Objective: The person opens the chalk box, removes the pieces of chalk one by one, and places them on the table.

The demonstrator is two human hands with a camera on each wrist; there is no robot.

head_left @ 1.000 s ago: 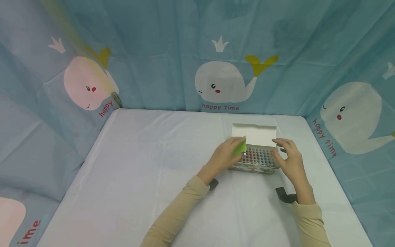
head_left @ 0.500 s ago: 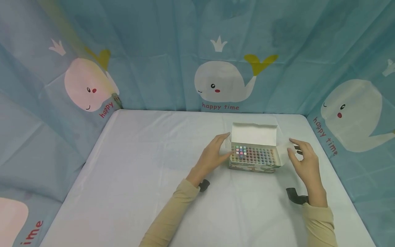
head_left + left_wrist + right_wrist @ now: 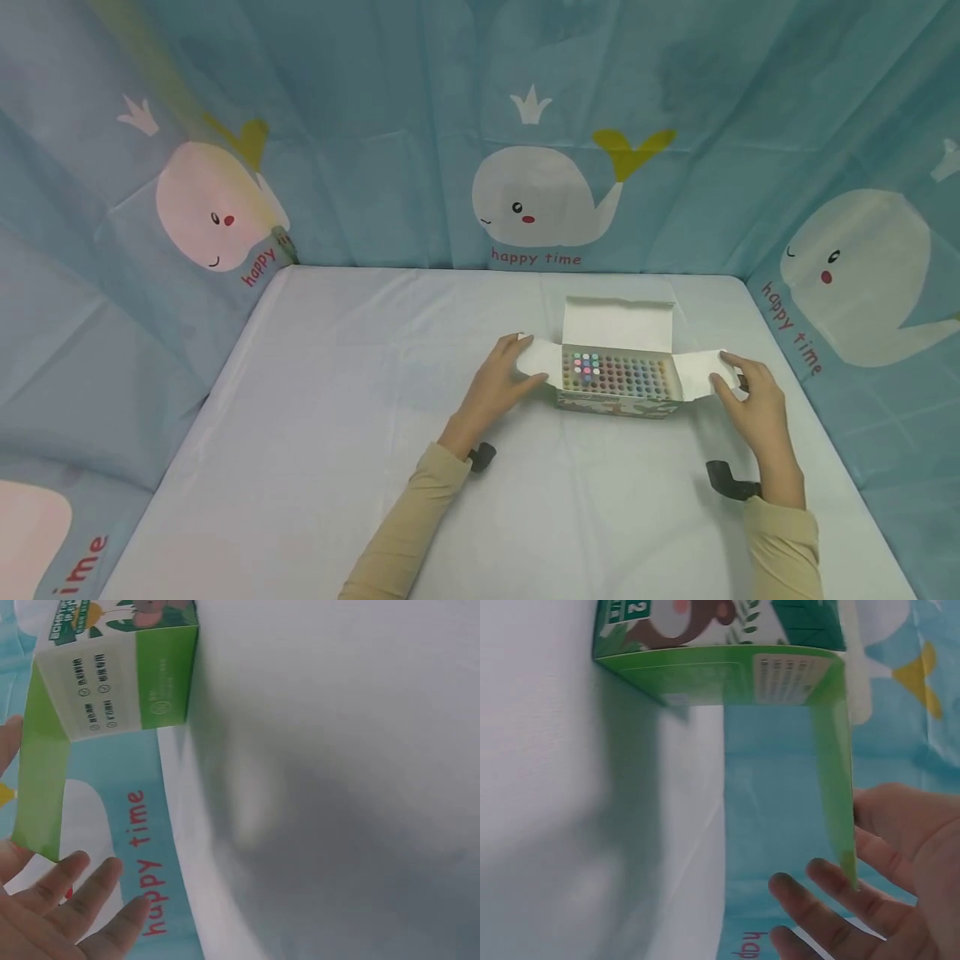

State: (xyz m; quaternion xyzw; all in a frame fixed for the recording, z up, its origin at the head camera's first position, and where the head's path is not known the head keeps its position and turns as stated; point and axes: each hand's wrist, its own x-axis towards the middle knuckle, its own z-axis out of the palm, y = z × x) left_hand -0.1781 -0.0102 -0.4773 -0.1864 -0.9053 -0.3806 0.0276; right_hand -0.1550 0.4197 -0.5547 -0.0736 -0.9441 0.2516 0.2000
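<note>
The cardboard box is showing matt white inside and glossy green print outside; the desk is wearing smooth, faintly creased white cloth.

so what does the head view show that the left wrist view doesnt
Only the head view shows the box's open top with rows of coloured chalk ends, the raised lid, the right hand holding the right flap, and the whale curtain.

Only the left wrist view shows the box's green end panel with printed text.

Both show the left hand at the left flap and the white table.
</note>
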